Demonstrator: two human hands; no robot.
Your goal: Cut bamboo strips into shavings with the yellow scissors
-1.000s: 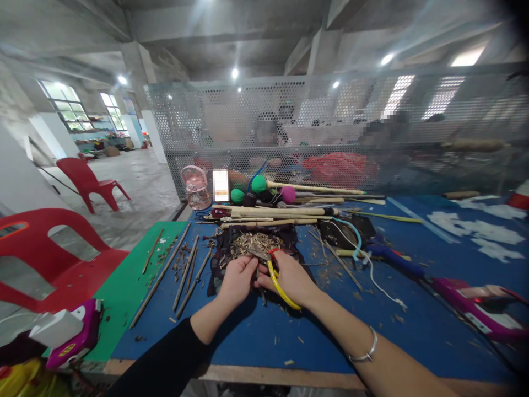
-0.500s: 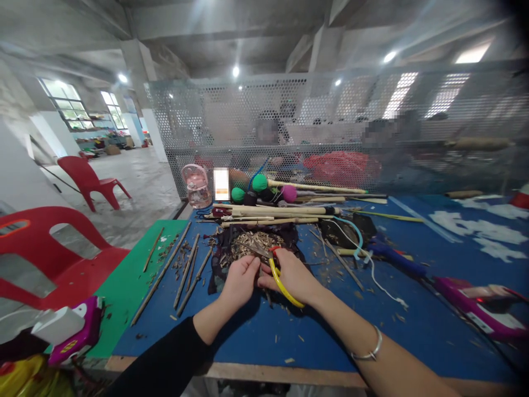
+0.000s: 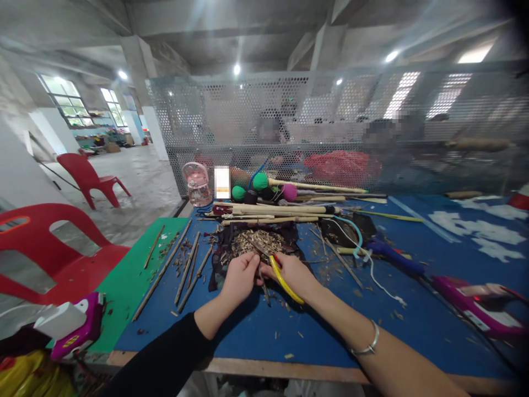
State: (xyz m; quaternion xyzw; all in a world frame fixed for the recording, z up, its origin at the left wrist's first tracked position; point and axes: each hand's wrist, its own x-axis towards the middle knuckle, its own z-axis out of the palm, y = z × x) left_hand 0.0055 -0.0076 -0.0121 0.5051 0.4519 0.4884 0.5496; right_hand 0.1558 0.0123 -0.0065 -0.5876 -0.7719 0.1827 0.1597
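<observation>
My left hand [image 3: 240, 275] pinches a thin brown twig [image 3: 265, 291], whose lower end sticks out below the fingers toward me. In my right hand [image 3: 294, 275] are yellow-handled pruning shears [image 3: 285, 282], the fingers wrapped round the grips. Their dark blades point up and left, close to my left fingertips. Both hands nearly touch at the front of a dark cloth [image 3: 217, 270] heaped with short cut twig pieces [image 3: 258, 242]. Exactly where the blades meet the twig is hard to make out.
Long twigs [image 3: 163, 270] lie on the left of the blue tabletop [image 3: 231, 342]. Behind the heap are pale sticks [image 3: 281, 210], green yarn balls [image 3: 260, 181] and a pink bottle [image 3: 198, 184]. At the right sits a purple power strip [image 3: 475, 309]. A perforated screen [image 3: 231, 110] stands behind.
The shears' handles have come closer together, and my right fingers have closed further. More of the twig shows below my hands now. My left hand stays almost in place.
</observation>
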